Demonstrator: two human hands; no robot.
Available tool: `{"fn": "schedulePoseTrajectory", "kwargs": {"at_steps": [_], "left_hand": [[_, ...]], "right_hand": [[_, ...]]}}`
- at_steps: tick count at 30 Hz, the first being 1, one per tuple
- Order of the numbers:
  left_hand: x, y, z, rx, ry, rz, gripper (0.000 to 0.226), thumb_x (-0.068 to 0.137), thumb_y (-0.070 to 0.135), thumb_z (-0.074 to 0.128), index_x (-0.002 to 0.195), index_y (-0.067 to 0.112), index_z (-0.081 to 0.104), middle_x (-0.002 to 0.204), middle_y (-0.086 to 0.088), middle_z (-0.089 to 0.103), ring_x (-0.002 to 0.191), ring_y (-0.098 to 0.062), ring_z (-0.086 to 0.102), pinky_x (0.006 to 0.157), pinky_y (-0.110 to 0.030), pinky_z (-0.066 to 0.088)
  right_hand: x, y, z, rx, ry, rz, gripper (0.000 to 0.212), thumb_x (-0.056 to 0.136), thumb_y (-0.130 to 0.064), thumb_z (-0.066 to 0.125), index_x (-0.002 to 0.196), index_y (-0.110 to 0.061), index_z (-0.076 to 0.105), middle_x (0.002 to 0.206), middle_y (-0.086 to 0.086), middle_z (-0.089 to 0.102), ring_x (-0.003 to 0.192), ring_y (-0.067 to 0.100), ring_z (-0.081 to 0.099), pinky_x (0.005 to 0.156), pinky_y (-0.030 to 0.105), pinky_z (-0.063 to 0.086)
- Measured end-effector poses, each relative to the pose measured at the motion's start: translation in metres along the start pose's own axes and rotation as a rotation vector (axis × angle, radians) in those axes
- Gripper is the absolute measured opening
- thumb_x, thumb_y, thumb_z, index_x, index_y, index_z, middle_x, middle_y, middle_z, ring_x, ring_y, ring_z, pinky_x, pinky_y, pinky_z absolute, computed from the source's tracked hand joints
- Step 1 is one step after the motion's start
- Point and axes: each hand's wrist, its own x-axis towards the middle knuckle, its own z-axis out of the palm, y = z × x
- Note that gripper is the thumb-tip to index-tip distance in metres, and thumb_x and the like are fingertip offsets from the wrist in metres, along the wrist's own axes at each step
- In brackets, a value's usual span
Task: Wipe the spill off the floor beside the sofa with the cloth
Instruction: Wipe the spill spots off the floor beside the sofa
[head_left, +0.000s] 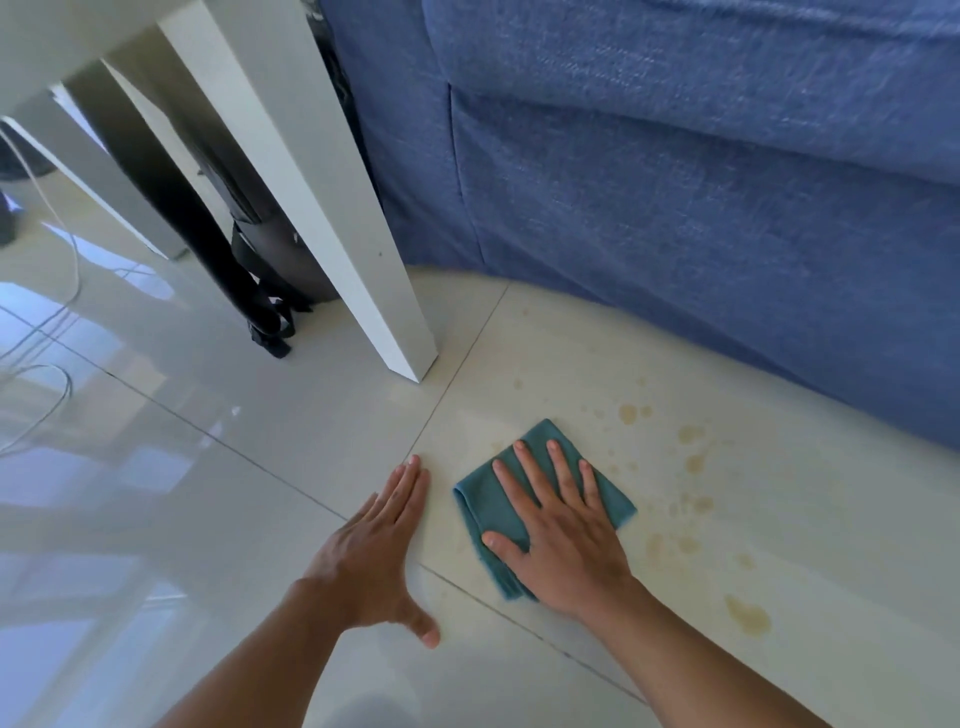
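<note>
Teal cloth (540, 506) is pressed flat at lower centre under the splayed right hand (563, 540) for wiping the tan spill (691, 467), while the flat left hand (376, 551) is braced open-fingered on the floor (208, 467).

Single view: a head-worn wide-angle camera looks forward and steeply down, close above the glossy pale tiled floor (208, 467). It faces the blue fabric sofa (701, 208); both forearms enter from the bottom edge.
</note>
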Motion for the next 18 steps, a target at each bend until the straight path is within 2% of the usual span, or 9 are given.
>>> {"fn": "schedulePoseTrajectory", "kwargs": {"at_steps": [4, 8, 13, 18], "left_hand": [[0.004, 0.001, -0.005, 0.032, -0.015, 0.003, 0.168, 0.039, 0.092, 0.069, 0.137, 0.022, -0.047, 0.151, 0.003, -0.048, 0.138, -0.013, -0.044, 0.117, -0.027, -0.018], [0.004, 0.009, -0.006, 0.062, -0.034, -0.03, 0.168, 0.041, 0.087, 0.073, 0.146, 0.018, -0.039, 0.154, 0.0, -0.043, 0.143, -0.019, -0.037, 0.116, -0.03, -0.019], [-0.006, 0.01, 0.001, 0.005, -0.048, -0.135, 0.166, 0.039, 0.084, 0.076, 0.145, 0.032, -0.04, 0.154, 0.009, -0.044, 0.143, -0.027, -0.039, 0.117, -0.055, -0.019], [-0.005, 0.005, 0.003, -0.048, -0.065, -0.112, 0.163, 0.041, 0.084, 0.076, 0.142, 0.036, -0.042, 0.154, 0.008, -0.045, 0.14, -0.029, -0.043, 0.116, -0.061, -0.019]], "right_hand": [[0.003, 0.001, -0.002, -0.025, -0.007, -0.008, 0.081, 0.094, -0.074, 0.018, 0.16, -0.037, -0.009, 0.168, -0.008, -0.022, 0.152, 0.025, -0.029, 0.124, 0.053, -0.009], [-0.007, -0.001, -0.005, -0.032, -0.069, -0.08, 0.079, 0.095, -0.073, 0.021, 0.16, -0.039, -0.009, 0.168, -0.009, -0.023, 0.151, 0.025, -0.031, 0.123, 0.053, -0.014], [-0.049, -0.006, -0.001, 0.008, -0.121, -0.183, 0.077, 0.095, -0.071, 0.026, 0.159, -0.044, -0.007, 0.166, -0.016, -0.025, 0.148, 0.018, -0.037, 0.12, 0.049, -0.018], [-0.051, -0.018, 0.005, -0.004, -0.112, -0.143, 0.077, 0.095, -0.072, 0.026, 0.159, -0.044, -0.007, 0.165, -0.016, -0.027, 0.149, 0.02, -0.035, 0.12, 0.05, -0.019]]}}
